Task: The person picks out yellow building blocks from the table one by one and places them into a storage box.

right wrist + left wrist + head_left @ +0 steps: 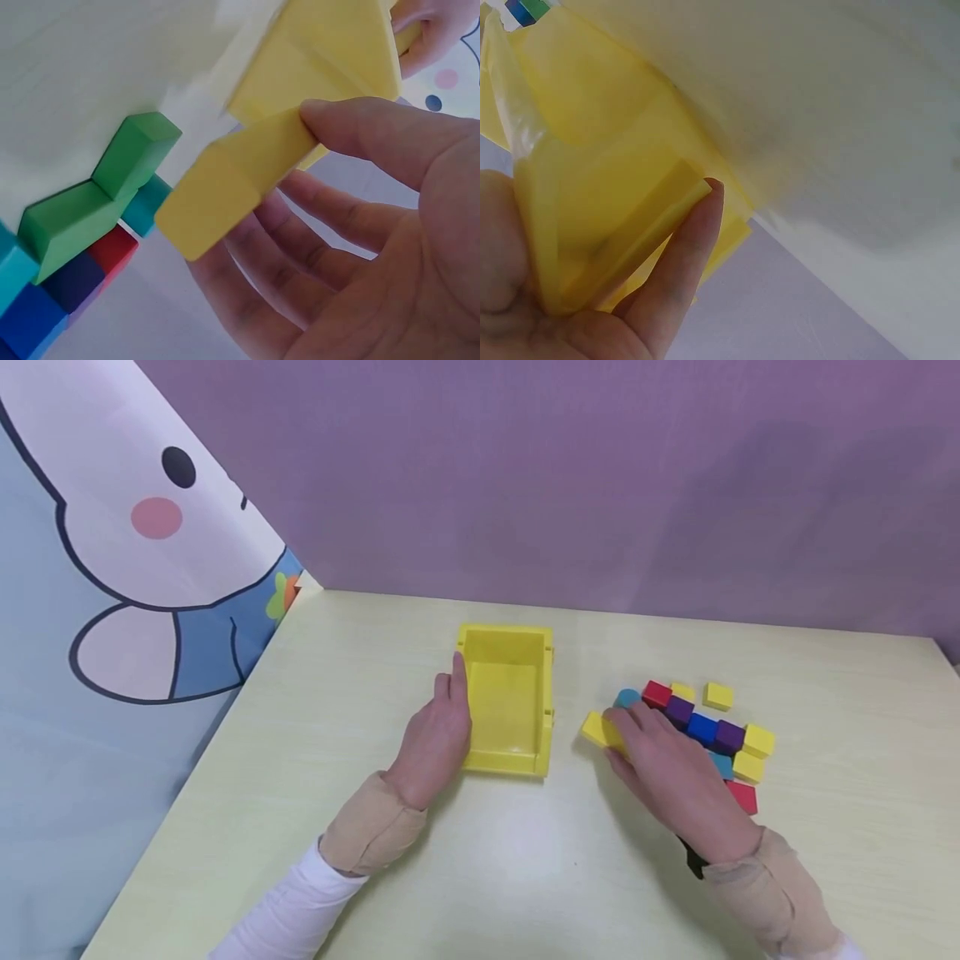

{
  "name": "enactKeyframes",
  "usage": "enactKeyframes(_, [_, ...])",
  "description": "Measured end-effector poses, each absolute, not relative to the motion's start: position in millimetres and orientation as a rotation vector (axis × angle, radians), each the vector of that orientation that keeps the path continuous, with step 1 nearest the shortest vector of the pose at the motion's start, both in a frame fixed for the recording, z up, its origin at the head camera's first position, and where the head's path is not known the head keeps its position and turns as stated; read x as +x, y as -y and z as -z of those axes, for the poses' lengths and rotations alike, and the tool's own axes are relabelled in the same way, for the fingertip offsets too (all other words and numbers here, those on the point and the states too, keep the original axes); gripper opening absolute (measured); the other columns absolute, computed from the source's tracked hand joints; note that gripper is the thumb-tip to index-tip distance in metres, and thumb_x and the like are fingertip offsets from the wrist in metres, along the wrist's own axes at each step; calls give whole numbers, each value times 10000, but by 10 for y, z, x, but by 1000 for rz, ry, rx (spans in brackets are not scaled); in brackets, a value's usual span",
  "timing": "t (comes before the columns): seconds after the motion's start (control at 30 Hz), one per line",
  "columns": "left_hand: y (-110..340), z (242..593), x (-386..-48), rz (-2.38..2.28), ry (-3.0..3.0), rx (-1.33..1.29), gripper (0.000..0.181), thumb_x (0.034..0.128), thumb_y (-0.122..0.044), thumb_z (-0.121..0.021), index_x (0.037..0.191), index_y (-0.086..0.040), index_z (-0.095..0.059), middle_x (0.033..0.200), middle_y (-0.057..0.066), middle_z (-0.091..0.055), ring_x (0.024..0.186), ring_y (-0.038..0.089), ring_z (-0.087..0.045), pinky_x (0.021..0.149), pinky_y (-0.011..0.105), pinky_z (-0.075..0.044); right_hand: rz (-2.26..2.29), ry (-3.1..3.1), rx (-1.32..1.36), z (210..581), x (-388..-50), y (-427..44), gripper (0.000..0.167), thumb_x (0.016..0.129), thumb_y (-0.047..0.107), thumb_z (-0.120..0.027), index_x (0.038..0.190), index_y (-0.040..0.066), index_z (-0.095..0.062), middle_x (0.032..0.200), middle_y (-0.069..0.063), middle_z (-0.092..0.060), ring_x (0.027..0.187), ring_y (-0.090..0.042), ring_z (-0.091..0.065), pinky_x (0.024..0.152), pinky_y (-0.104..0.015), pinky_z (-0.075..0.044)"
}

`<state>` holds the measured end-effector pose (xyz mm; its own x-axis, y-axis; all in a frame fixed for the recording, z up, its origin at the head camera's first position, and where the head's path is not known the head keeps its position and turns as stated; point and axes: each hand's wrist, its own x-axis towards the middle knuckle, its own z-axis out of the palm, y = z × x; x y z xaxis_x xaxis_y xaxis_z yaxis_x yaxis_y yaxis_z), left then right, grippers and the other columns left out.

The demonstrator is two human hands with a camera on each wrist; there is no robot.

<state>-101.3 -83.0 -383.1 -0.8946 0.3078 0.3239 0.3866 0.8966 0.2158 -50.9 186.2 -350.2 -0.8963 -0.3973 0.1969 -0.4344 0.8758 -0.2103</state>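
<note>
A yellow plastic box (505, 762), its inside bare, stands on the table. At its left wall, my left hand (437, 739) grips the box's side; in the left wrist view one fingertip (711, 196) touches a ledge on the wall. To the right of the box, my right hand (675, 772) holds a long yellow block (597, 729) above the table. The right wrist view shows the thumb on one face of this yellow block (210, 206) and fingers beneath it. Two green blocks (139, 154) lie near it, hidden under the hand in the head view.
Behind and beside my right hand lie a blue cylinder (627, 697), a red block (657, 694), purple blocks (729, 737), a blue block (702, 727) and several yellow blocks (717, 696). A purple backdrop (570, 485) stands behind the table; a cartoon-printed sheet (127, 760) hangs at left.
</note>
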Motion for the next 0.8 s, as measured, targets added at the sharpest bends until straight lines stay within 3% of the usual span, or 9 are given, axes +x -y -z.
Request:
enactKeyframes(0.17, [834, 3831, -1024, 384, 2757, -527, 611, 889, 125, -491, 1463, 163, -285, 1001, 238, -510, 494, 161, -415, 398, 267, -406, -369, 2883, 647, 3496, -532, -1850, 469, 803, 111, -820, 1198, 20, -585, 994, -119, -562, 865, -247, -568, 519, -252, -508])
enactKeyframes(0.37, [829, 3822, -1014, 377, 2756, -537, 610, 891, 134, -487, 1465, 164, -281, 1013, 244, -517, 497, 158, -418, 397, 265, -403, -367, 2879, 653, 3478, -557, -1829, 504, 832, 113, -793, 1276, 47, -565, 955, -108, -537, 789, -224, -542, 466, -177, -395])
enactKeyframes(0.8, [827, 3824, -1000, 379, 2784, -522, 618, 886, 143, -480, 1470, 160, -276, 1034, 252, -517, 493, 161, -411, 400, 273, -406, -388, 2918, 659, 3403, -634, -1713, 523, 846, 138, -786, 1314, 73, -564, 1007, -105, -586, 813, -217, -565, 566, -255, -507])
